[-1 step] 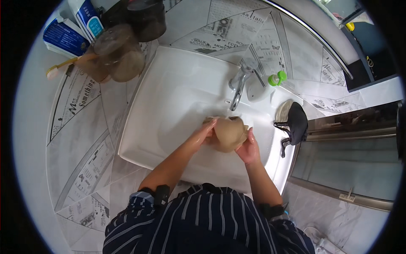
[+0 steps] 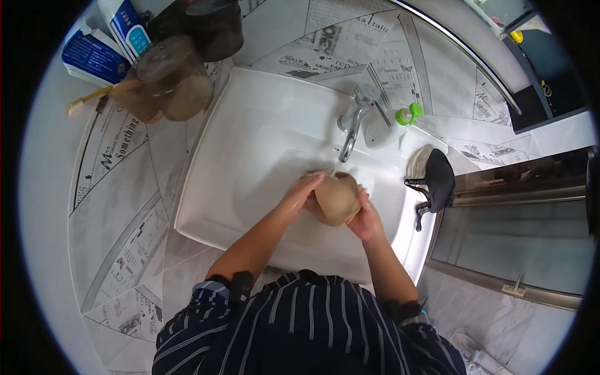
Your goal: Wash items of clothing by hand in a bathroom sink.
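A beige bra (image 2: 335,199), its smooth moulded cup uppermost, is held over the white sink basin (image 2: 256,134), below the spout of the chrome faucet (image 2: 352,132). My left hand (image 2: 304,195) grips its left side, fingers over the upper edge. On the opposite side my right hand (image 2: 365,219) is closed on the bra's edge, thumb uppermost. The undersides of the bra and some of my fingertips are hidden. Both hands look wet.
A white bottle with a green pump top (image 2: 409,115) stands right of the faucet. A black bra (image 2: 439,180) lies on the sink's right rim. At the upper left are brownish see-through cups (image 2: 165,81), a toothbrush (image 2: 87,102) and blue-and-white tubes (image 2: 94,53). A glass-fronted door (image 2: 512,240) is at right.
My right hand has closed in on the bra's edge, its thumb moving left. My left fingers have slid slightly further over the cup, and the bra has shifted a little.
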Tool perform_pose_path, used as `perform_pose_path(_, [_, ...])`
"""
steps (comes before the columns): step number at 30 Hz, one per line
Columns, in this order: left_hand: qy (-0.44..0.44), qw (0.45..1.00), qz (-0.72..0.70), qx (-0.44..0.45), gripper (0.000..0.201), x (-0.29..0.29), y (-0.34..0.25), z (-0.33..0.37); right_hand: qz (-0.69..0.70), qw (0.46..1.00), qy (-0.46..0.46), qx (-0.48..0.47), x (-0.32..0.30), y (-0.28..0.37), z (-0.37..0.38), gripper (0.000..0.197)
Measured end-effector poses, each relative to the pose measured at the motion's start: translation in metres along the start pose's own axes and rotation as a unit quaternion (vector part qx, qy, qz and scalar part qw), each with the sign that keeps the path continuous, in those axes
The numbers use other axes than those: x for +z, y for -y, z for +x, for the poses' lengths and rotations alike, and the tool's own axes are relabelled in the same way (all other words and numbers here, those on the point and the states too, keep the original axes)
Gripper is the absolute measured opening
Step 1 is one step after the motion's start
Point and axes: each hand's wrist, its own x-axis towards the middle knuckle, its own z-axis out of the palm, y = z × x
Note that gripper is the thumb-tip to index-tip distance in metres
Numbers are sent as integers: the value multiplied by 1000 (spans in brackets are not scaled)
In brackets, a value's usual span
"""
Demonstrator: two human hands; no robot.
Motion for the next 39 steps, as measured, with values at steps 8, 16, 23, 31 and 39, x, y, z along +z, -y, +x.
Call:
perform_pose_path(8, [10, 960, -265, 86, 18, 9, 3, 3, -29, 996, -37, -73, -25, 6, 12, 40])
perform_pose_path(16, [134, 908, -396, 6, 39, 1, 2, -9, 39, 998, 20, -55, -4, 9, 11, 44])
perform_pose_path(23, [185, 945, -267, -27, 50, 3, -19, 22, -171, 972, 4, 161, -54, 27, 23, 46])
perform_pose_path(31, [184, 934, -283, -120, 60, -16, -28, 43, -76, 992, 47, 85, -19, 35, 30, 43])
perform_pose_path(39, [162, 979, 122, -37, 52, -2, -26, 34, -27, 998, -24, 57, -52, 58, 37, 52])
